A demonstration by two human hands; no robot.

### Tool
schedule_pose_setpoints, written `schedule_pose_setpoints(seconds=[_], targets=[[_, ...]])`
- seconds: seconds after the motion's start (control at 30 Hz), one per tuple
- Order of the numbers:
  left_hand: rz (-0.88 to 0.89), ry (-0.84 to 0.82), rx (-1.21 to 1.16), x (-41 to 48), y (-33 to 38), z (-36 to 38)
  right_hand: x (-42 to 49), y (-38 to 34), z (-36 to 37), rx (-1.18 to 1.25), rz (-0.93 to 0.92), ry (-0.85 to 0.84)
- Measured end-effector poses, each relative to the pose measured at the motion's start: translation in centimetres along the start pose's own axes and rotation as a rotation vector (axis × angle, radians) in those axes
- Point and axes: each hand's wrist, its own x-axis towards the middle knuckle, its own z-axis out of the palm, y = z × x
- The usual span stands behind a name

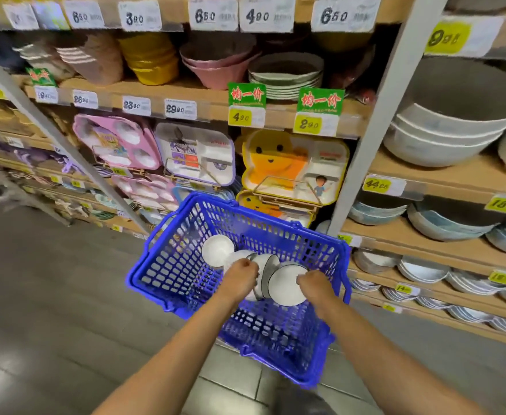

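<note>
1. The shelves (275, 109) rise beyond both hands, stacked with bowls, plates and children's trays under price tags. Nothing on them is being reached for, so I judge the picking from the shelf done for now.
2. The blue basket (186, 265) lies under and around both hands, and both wrists have crossed its near rim. It already holds the crockery.
3. Three white bowls lie loose in the basket rather than nested:
   - The near bowl (284, 290) sits between the two hands.
   - The middle bowl (268, 265) stands tipped on its edge just beyond the fingertips, touching the near one.
   - The far bowl (217, 250) sits past the left hand, toward the basket's far left.
4. The left hand (241, 277) has its fingers curled down over the middle bowl's dark rim, gripping it.
5. The right hand (314, 284) is curled the same way on the near bowl's right edge.
6. What seems left is to settle or nest the tipped bowls so they cannot knock together, then let go.
</note>
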Motion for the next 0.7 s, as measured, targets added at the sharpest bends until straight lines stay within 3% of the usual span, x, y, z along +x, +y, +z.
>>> schedule_pose_setpoints(seconds=[0.13, 0.27, 0.4, 0.57, 0.7], targets=[[0.051, -0.045, 0.219, 4.8, 1.0, 1.9, 3.0, 0.9, 2.3, 0.173, 0.241, -0.048], [0.119, -0.155, 0.484, 9.6, 1.8, 3.7, 5.9, 2.0, 4.2, 0.25, 0.353, 0.004], [0.101, -0.282, 0.6, 13.2, 0.5, 6.1, 7.8, 3.4, 4.9, 0.352, 0.431, 0.005], [0.147, -0.472, 0.839, 16.3, -1.8, 8.8, 10.3, 5.7, 6.6, 0.537, 0.621, 0.141], [0.192, -0.524, 0.931, 19.0, -3.7, 10.0, 11.6, 7.3, 7.8, 0.683, 0.683, 0.193]])
